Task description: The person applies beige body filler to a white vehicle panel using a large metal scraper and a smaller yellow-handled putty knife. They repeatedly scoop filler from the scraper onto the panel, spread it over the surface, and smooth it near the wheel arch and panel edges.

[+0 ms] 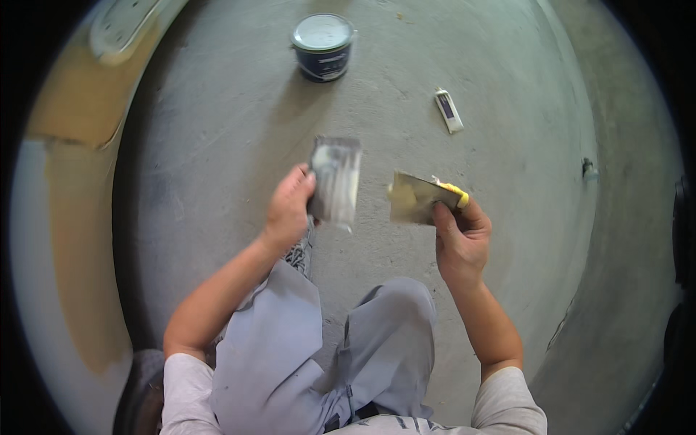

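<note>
In my left hand [290, 205] I grip a flat, dark rectangular scraper plate [338, 181] by its left edge. Pale streaks of paste smear its face, and it is slightly blurred. My right hand [464, 245] pinches a thin metal putty scraper [412, 199] between thumb and fingers. Cream-coloured paste coats its left end, and a yellow strip runs along its upper right edge. The two tools are held up above the floor, apart from each other with a small gap between them.
A dark blue bucket [323, 67] with a pale lid stands ahead on the concrete floor [377, 109]. A white tube [449, 112] lies right of it. Along the left runs a curved panel [76, 188] with tan patches. A small object [589, 170] sits far right.
</note>
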A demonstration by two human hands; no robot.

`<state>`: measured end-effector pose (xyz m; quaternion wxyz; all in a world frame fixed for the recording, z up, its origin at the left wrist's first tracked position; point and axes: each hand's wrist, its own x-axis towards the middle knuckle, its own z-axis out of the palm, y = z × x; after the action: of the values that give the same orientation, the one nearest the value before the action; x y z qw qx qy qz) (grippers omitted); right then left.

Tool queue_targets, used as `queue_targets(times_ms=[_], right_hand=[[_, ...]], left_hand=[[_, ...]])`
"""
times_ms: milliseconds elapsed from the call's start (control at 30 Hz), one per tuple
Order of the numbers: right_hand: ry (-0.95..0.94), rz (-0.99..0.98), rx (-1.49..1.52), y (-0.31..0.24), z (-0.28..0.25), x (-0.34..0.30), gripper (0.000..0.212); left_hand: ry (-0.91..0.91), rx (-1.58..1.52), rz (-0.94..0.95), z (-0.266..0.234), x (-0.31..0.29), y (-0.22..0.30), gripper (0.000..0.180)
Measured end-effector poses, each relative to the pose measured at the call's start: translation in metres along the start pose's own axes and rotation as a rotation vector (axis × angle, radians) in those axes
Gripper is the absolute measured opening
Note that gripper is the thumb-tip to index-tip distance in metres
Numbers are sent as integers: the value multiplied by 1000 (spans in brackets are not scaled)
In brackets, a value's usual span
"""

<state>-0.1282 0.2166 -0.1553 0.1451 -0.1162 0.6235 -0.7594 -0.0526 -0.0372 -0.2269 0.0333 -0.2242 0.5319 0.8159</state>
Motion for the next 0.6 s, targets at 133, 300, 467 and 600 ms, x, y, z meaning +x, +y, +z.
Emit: queue_targets(times_ms=[133,300,467,600], right_hand=[[-266,-447,-257,-17,63,-15,25],[-617,-1172,-320,-17,163,-38,19],[-603,-1309,-284,25,203,-43,16],[-715,-1246,-324,57,190,-31,21]], left_hand=[[54,-81,83,15,-76,20,28],[76,-437,197,-21,-140,71,26],[78,-567,233,-61,-176,74,28],[146,-660,183,-73,-173,41,33]])
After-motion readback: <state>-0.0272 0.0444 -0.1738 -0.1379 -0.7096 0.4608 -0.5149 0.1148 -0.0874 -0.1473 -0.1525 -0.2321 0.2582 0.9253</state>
